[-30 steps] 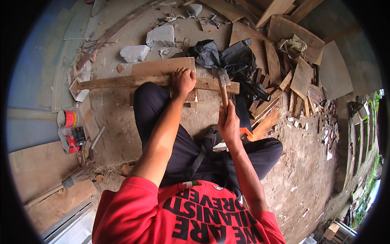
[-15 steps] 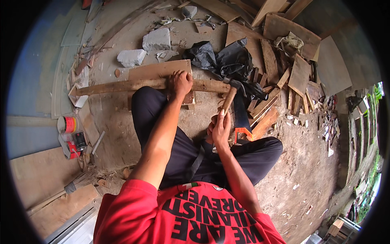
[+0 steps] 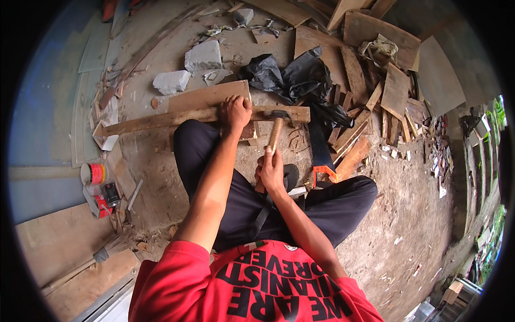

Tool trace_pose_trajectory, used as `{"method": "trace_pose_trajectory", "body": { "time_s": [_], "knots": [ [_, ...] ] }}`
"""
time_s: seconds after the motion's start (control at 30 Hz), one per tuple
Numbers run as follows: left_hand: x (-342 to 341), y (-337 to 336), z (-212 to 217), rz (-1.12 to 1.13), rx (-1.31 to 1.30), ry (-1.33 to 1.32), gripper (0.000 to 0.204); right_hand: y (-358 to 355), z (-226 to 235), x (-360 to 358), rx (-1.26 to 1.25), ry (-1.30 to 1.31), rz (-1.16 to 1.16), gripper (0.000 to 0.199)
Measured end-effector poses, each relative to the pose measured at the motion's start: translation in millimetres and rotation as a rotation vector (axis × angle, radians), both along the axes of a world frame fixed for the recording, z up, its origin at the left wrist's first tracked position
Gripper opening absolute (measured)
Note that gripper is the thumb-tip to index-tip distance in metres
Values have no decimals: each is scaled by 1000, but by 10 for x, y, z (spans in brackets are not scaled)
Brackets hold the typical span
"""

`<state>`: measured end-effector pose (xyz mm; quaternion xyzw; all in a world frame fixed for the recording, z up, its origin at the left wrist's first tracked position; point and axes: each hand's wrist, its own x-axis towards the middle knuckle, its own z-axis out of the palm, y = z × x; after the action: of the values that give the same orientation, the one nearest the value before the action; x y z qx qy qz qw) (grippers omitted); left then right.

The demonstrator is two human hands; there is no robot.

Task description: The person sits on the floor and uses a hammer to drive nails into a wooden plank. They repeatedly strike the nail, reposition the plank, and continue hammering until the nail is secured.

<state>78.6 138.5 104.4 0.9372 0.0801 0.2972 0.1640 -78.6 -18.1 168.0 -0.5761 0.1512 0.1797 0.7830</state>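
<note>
Left hand [image 3: 234,111] grips the plank [image 3: 177,116]; right hand [image 3: 271,170] clutches the hammer [image 3: 275,129], its head on the plank, nailing apparently underway.

The plank [image 3: 177,116] is lying across the ground before the person's knees, a board [image 3: 206,96] just behind it; two stones [image 3: 188,67] are sitting farther back (left), scrap wood [image 3: 375,102] piling right.

A long, weathered wooden plank [image 3: 182,116] is laid crosswise on the dirt floor, running from nine to three o'clock. A wooden-handled hammer [image 3: 275,131] is held upright, its dark head resting on the plank's three o'clock end.
</note>
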Motion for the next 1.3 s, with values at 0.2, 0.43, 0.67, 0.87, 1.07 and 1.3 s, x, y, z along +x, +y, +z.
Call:
{"method": "trace_pose_trajectory", "body": {
  "time_s": [0.2, 0.43, 0.67, 0.87, 1.07, 1.3],
  "knots": [
    [-47, -33, 62, -83, -61, 28, 22, -48, -96, -96, -69, -79, -161, 22],
    [-144, -11, 235, -328, -273, -55, 15, -363, -319, -76, -483, -254, -75, 26],
    [-493, -311, 302, -437, -234, -23, 17, -428, -348, -59, -367, -154, -72, 28],
    [-592, -326, 317, -565, -308, 11, 17, -438, -314, -141, -277, -204, -131, 19],
    [-576, -355, 557, -352, -58, -28, 44, -864, -678, -244, -445, -268, -222, 23],
    [-99, 195, 378, -550, 51, 454, 65, -1137, -559, -130, -320, -157, -381, 34]
  ]
}}
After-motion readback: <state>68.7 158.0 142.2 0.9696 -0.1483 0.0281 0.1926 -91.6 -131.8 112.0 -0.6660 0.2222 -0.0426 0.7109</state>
